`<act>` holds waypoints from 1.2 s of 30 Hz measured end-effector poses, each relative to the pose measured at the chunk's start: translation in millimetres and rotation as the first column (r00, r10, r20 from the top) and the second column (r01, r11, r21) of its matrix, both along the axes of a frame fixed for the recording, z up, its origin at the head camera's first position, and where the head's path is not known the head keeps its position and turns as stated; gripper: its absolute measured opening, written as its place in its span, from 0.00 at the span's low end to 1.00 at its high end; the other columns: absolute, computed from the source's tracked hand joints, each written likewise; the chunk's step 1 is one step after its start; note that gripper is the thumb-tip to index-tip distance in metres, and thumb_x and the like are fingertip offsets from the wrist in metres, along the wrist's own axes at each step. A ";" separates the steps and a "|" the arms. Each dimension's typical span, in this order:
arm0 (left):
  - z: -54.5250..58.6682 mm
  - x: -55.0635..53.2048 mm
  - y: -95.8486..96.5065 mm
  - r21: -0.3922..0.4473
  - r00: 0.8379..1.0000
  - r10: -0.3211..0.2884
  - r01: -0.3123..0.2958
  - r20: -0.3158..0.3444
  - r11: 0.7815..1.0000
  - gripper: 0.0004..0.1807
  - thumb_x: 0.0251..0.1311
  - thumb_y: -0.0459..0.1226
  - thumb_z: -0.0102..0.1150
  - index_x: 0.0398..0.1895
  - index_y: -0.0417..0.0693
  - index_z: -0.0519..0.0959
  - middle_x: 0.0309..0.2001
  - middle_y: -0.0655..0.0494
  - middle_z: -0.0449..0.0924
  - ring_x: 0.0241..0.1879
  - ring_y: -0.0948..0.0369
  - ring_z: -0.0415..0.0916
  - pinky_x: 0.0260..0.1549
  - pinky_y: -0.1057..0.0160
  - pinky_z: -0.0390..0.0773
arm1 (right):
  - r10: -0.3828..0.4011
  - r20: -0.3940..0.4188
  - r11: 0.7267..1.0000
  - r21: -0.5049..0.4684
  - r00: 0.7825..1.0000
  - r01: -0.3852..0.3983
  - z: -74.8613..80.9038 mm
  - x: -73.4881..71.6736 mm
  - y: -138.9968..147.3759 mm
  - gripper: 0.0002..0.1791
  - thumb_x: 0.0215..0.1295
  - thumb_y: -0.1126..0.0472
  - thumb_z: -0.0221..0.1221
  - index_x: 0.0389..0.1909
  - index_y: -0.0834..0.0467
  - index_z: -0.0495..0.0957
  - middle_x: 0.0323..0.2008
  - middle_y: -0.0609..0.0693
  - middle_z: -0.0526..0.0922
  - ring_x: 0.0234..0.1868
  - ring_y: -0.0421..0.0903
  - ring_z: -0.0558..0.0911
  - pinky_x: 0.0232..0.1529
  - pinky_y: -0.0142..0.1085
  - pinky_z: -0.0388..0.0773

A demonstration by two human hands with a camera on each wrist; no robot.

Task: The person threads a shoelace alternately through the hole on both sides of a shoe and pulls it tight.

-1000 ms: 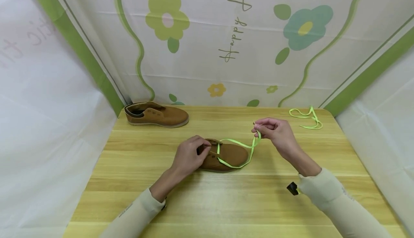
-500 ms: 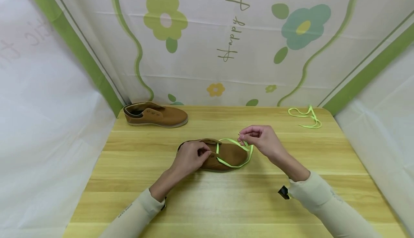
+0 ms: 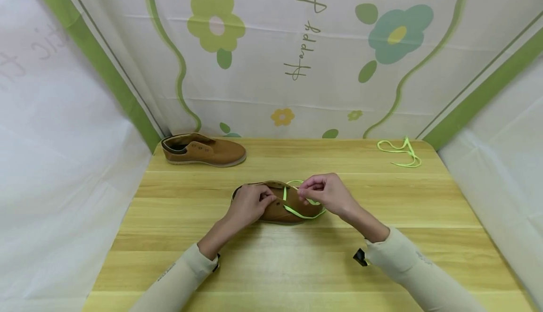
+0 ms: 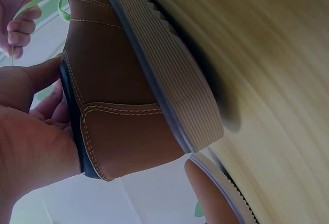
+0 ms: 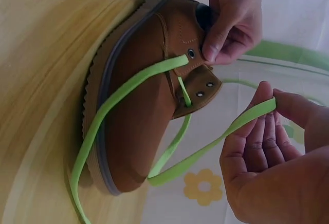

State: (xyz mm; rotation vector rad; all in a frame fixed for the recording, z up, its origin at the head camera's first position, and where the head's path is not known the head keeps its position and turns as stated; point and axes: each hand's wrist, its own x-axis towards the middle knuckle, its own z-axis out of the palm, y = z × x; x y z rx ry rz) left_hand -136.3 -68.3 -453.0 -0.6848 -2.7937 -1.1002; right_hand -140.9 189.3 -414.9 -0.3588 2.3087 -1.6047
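Note:
A brown leather shoe [image 3: 275, 215] rests on the table, toe to the right. My left hand [image 3: 247, 204] pinches the edge of its near eyelet flap [image 5: 182, 44] between thumb and fingers. A neon green shoelace [image 5: 115, 98] passes through the front eyelets, with a straight bar across the opening. Above the toe, my right hand [image 3: 327, 193] pinches one length of that lace between thumb and index finger. The other length droops over the shoe's side. In the right wrist view, an eyelet [image 5: 191, 53] beside the left thumb and two eyelets on the far flap have no lace.
A second brown shoe [image 3: 208, 151], unlaced, stands at the table's back left. Another green shoelace [image 3: 399, 151] lies loosely looped at the back right. Behind the wooden table [image 3: 297, 265] hangs a white curtain [image 3: 263, 67] printed with flowers.
My right hand has moved left and toward me, bringing the lace from right of the toe to above the shoe. My left hand stays on the flap.

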 end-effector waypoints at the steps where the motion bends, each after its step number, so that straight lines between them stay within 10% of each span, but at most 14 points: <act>1: -0.1 -0.2 0.0 0.001 1.000 0.002 -0.002 0.002 1.000 0.04 0.65 0.34 0.73 0.31 0.48 0.90 0.24 0.63 0.83 0.19 0.72 0.68 0.23 0.69 0.71 | 0.005 0.001 1.000 0.007 1.000 -0.005 -1.5 0.3 -1.7 0.14 0.71 0.58 0.69 0.41 0.68 0.87 0.31 0.62 0.89 0.28 0.50 0.85 0.22 0.30 0.70; 7: -0.7 -1.4 0.3 -0.008 1.000 0.012 -0.011 0.020 1.000 0.04 0.66 0.35 0.72 0.32 0.48 0.90 0.24 0.63 0.83 0.19 0.71 0.68 0.23 0.69 0.70 | 0.047 -0.016 0.998 0.037 0.999 -0.046 -12.2 0.4 -9.6 0.10 0.70 0.60 0.69 0.37 0.65 0.88 0.28 0.58 0.89 0.25 0.54 0.84 0.20 0.29 0.63; 15: -2.2 -1.5 0.6 0.000 0.999 0.020 -0.020 0.031 1.000 0.04 0.66 0.35 0.72 0.32 0.48 0.90 0.24 0.63 0.83 0.19 0.71 0.68 0.23 0.69 0.71 | 0.113 -0.084 0.983 0.156 0.990 -0.099 -20.8 1.8 -19.5 0.09 0.70 0.61 0.68 0.30 0.59 0.90 0.23 0.49 0.88 0.15 0.35 0.65 0.19 0.29 0.58; 23: -3.3 -0.6 1.0 0.007 1.000 0.022 -0.022 0.016 1.000 0.04 0.66 0.35 0.73 0.32 0.49 0.90 0.24 0.64 0.83 0.20 0.73 0.70 0.23 0.69 0.73 | 0.106 -0.077 0.980 0.174 0.991 -0.092 -30.3 4.3 -28.8 0.09 0.68 0.65 0.66 0.27 0.58 0.90 0.23 0.45 0.89 0.21 0.50 0.86 0.20 0.30 0.74; 36: -2.9 0.4 0.2 0.013 0.999 0.029 -0.030 0.036 0.999 0.04 0.65 0.35 0.73 0.32 0.49 0.89 0.26 0.62 0.85 0.23 0.71 0.75 0.25 0.69 0.76 | 0.115 -0.092 0.979 0.178 0.989 -0.097 -33.9 5.8 -37.6 0.11 0.69 0.63 0.69 0.25 0.58 0.89 0.20 0.47 0.87 0.21 0.50 0.86 0.19 0.30 0.73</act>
